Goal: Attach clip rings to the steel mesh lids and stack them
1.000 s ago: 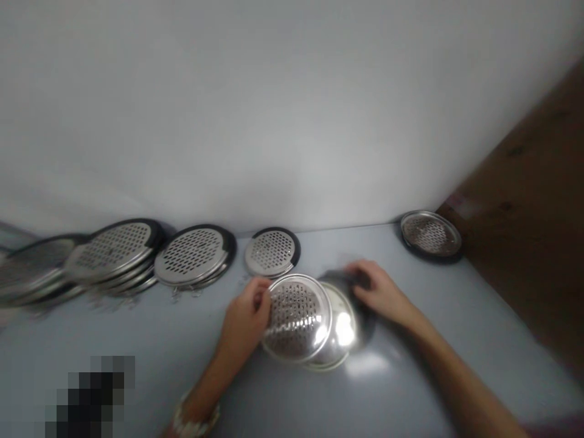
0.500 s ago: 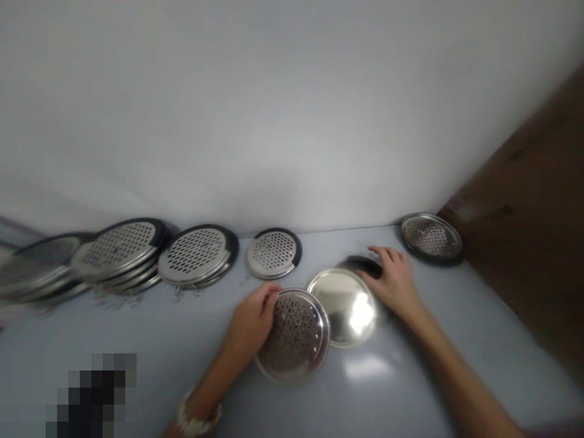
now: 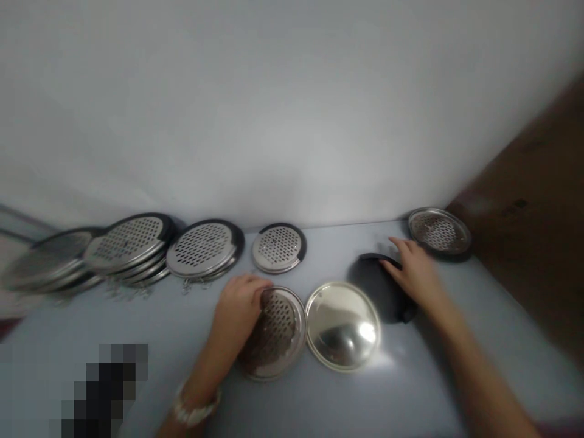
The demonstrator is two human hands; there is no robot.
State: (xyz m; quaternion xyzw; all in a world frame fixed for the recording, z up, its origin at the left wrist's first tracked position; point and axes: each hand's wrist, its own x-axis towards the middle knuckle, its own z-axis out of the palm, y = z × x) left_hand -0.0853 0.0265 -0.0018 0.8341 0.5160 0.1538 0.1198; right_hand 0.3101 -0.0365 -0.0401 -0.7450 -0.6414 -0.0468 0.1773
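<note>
My left hand is closed on the edge of a perforated round metal plate, which looks like a round grater disc. Right beside that plate lies a smooth, shiny metal disc, reflecting the light. My right hand grips the far right rim of a black round piece, its thumb over the near side and the index finger extended. Part of the black piece is hidden behind the shiny disc and the hand.
Against the wall stands a row of perforated discs with black rims: a single one, a small stack, a taller stack and a blurred stack. Another disc sits in the far right corner, by a brown panel.
The left hand has drawn the perforated plate leftward, off the shiny disc. The right hand has moved right with the black piece, which now shows far more. The view has shifted slightly.
</note>
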